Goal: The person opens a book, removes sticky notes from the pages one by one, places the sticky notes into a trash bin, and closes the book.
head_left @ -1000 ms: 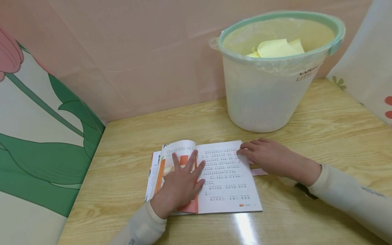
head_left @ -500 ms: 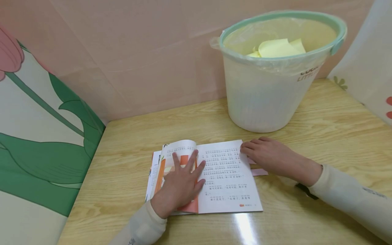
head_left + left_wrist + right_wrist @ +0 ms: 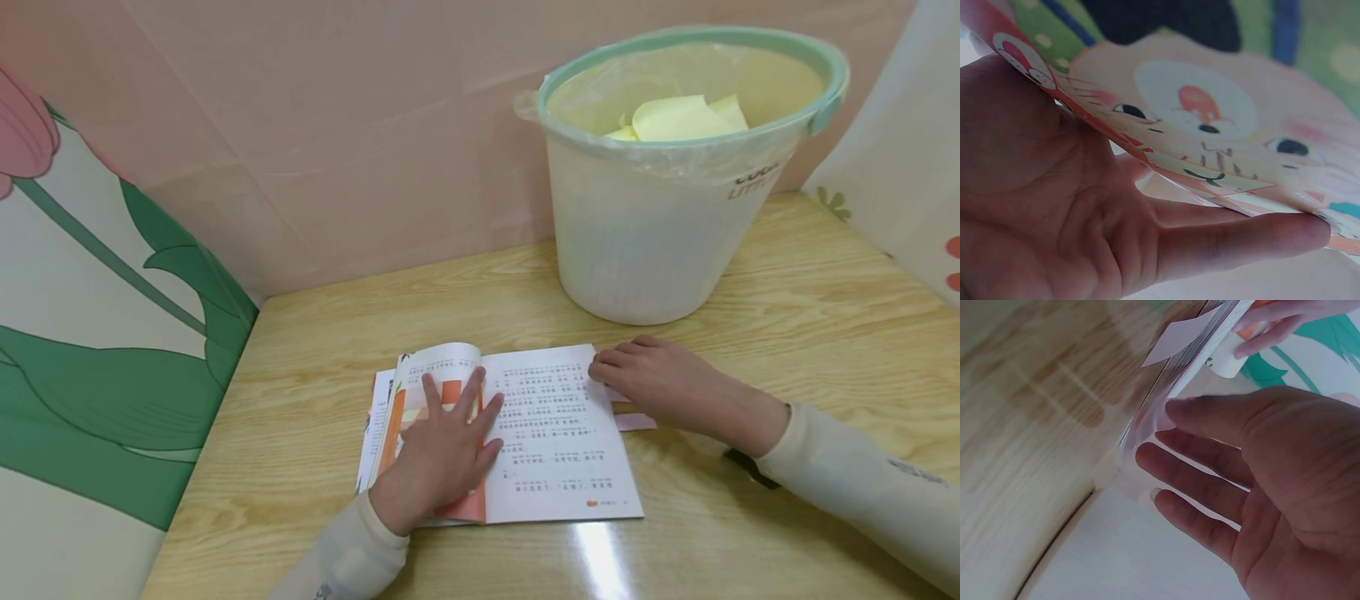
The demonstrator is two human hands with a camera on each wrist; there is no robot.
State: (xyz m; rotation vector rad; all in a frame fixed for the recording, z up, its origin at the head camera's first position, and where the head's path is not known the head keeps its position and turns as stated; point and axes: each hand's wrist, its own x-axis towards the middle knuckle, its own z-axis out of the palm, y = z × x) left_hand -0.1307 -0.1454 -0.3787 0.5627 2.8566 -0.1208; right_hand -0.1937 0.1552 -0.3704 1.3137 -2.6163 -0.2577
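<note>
An open book (image 3: 558,467) with printed text lies on the table. My left hand (image 3: 442,454) rests spread over its illustrated left page (image 3: 408,408), fingers straight. A drawn animal face on the page (image 3: 1204,119) fills the left wrist view above the palm. At the book's upper right edge is my right hand (image 3: 660,379). In the right wrist view, thumb and index finger of the right hand (image 3: 1241,469) pinch a pink sticky note (image 3: 1152,420) at the pages' edge, while the other fingers stay loosely bent. A second pink sticky note (image 3: 637,422) sticks out from the same edge, lower down.
A white bucket (image 3: 630,225) with a green rim and plastic liner stands behind the book, to the right. Yellow paper (image 3: 686,118) shows inside it. The wood-grain table (image 3: 322,333) meets a pink wall (image 3: 337,142) at the back and a flower-patterned panel (image 3: 97,392) at left.
My right hand's fingertips have shifted very slightly right, away from the text of the right page. The left hand and the book stay where they were.
</note>
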